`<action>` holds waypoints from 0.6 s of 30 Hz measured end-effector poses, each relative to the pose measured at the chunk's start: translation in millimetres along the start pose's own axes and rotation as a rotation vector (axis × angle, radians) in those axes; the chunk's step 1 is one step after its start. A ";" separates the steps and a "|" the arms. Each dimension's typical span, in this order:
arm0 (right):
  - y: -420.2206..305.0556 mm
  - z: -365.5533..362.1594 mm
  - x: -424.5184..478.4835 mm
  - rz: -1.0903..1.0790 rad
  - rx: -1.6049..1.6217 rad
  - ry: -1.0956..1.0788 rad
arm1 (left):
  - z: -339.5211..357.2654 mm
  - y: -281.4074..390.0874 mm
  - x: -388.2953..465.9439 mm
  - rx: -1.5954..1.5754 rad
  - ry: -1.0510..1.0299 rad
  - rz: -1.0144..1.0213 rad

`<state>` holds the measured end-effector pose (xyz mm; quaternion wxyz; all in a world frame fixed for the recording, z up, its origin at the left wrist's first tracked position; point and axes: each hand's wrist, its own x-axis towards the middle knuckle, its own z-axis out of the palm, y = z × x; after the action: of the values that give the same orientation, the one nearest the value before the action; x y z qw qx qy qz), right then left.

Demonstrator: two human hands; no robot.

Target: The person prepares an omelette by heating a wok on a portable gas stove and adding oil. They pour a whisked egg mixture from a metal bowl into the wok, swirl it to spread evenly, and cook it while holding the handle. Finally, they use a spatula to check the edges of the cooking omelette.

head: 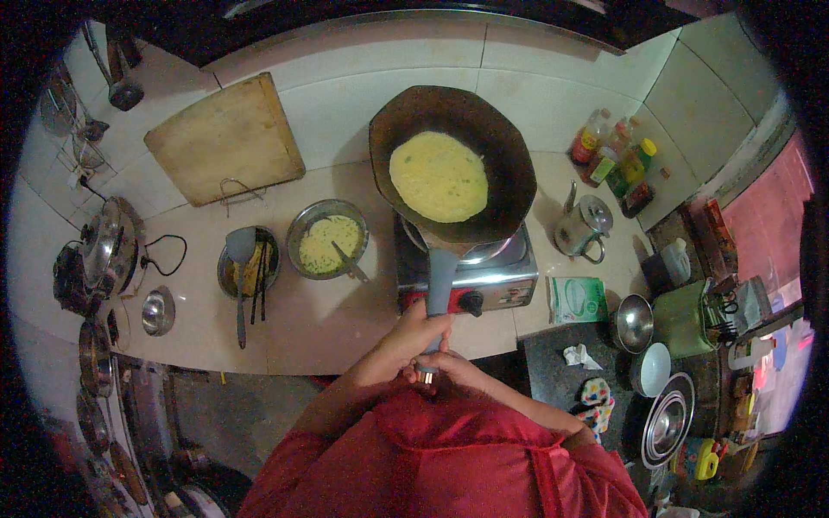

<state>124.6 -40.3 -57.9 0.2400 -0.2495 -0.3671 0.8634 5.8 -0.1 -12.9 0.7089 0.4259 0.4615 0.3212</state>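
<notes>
Both hands are wrapped around the grey handle (442,278) of a dark wok-like pan (508,162). My left hand (418,337) grips the handle's middle, and my right hand (447,362) holds its lower end near the metal tip. A round, pale yellow pancake (439,176) flecked with green lies in the pan. The pan is tilted, its inside facing me, above a single-burner gas stove (499,288) with a black knob (471,301). To the left, a metal bowl (293,249) holds yellow batter (324,243) with green bits and a spoon or ladle (350,262).
A smaller bowl (227,285) carries a grey spatula (241,246) and dark chopsticks (261,278). A cutting board (227,139) leans on the wall. Right of the stove stand a metal pot with a spout (583,226), several bottles (615,155) and a green packet (576,300).
</notes>
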 end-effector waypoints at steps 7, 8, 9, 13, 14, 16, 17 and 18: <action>-7.2 7.8 -3.7 0.029 0.018 0.058 | 3.0 8.6 -5.4 -0.023 -0.001 0.001; -6.1 6.9 -3.4 0.025 0.029 0.053 | 2.0 7.1 -4.3 -0.019 -0.008 0.002; -4.2 5.4 -2.8 0.020 0.039 0.048 | 0.4 4.2 -2.3 -0.015 -0.015 0.003; -5.2 5.7 -2.6 0.000 -0.001 0.050 | -0.3 1.3 -0.1 0.014 0.005 -0.003; -4.1 4.2 -2.2 -0.003 0.006 0.033 | -0.8 -0.4 0.6 0.011 0.005 0.004; -0.8 0.4 -1.0 -0.011 0.021 -0.002 | -2.2 -4.6 2.2 0.006 0.006 0.018; -1.1 0.5 -0.8 -0.010 0.011 -0.005 | -3.0 -5.0 2.7 0.020 0.003 0.002; -1.6 0.5 -0.3 -0.008 0.001 -0.008 | -4.2 -5.1 3.1 0.033 0.001 -0.013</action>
<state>124.9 -39.8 -56.3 0.2422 -0.2446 -0.3686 0.8635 3.4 1.6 -19.5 0.7036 0.4344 0.4698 0.3091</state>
